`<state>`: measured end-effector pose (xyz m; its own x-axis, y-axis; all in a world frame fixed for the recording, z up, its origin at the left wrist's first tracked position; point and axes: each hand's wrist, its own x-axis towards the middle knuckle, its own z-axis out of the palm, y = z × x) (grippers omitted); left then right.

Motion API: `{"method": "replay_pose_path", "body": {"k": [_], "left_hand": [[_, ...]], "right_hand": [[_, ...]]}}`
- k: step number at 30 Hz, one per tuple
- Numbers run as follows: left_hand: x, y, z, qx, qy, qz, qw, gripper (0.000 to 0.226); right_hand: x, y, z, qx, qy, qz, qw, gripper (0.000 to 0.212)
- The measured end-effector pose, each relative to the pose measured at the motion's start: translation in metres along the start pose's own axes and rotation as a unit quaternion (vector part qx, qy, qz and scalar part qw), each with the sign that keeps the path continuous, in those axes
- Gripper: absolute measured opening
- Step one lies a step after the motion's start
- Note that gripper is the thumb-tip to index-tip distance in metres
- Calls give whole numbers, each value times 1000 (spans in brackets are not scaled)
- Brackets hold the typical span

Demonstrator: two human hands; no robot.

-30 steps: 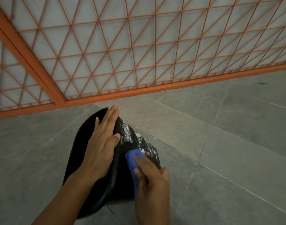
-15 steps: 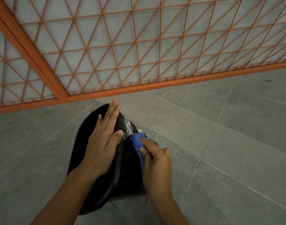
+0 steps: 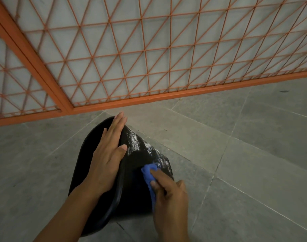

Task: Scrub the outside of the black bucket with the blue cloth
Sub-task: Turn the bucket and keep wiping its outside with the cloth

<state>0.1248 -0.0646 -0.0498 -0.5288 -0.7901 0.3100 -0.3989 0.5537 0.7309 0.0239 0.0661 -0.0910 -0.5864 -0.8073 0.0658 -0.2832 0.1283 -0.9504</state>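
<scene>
On the grey tiled floor (image 3: 253,154), near an orange lattice fence (image 3: 149,67), the black bucket (image 3: 140,189) lies tipped. The left hand (image 3: 107,159) rests flat, fingers straight, across its rim. The right hand (image 3: 168,191) grips the blue cloth (image 3: 149,173), now lower on the soapy wall than half a second ago.

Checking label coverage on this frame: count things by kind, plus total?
Hands: 2, left flat on the bucket, right holding the cloth
Bucket: 1, black, on its side
Cloth: 1, blue
Grille: 1, orange
Total: 5
</scene>
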Motion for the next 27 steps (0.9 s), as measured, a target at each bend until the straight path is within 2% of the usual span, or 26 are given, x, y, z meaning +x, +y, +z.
{"method": "replay_pose_path", "body": {"k": [2,4,7,11,15,20,24,27], "left_hand": [[0,-3,-2,-9,-3,-6,1000,65],[1,-1,-1,3,-1,-4,1000,64],[2,5,2,12,-7,8,1000,64],[2,1,2,-17,-14,5,1000,65],[1,1,2,-9,4,1,1000,63],[1,-2,1,-33,-3,5,999,64],[1,-1,1,-24,7,-4,1000,63],[4,0,3,-23,2,4,1000,63]], "right_hand": [[13,6,4,-6,2,-8,1000,31],[35,15,5,-35,-18,39,998,26],[34,28,2,-49,1,107,993,27],[22,19,8,-31,52,56,997,30],[52,33,4,-60,-14,133,989,28],[27,32,5,-18,7,90,996,28],[56,42,1,-48,-19,141,989,27],[41,47,-2,-59,3,139,989,25]]}}
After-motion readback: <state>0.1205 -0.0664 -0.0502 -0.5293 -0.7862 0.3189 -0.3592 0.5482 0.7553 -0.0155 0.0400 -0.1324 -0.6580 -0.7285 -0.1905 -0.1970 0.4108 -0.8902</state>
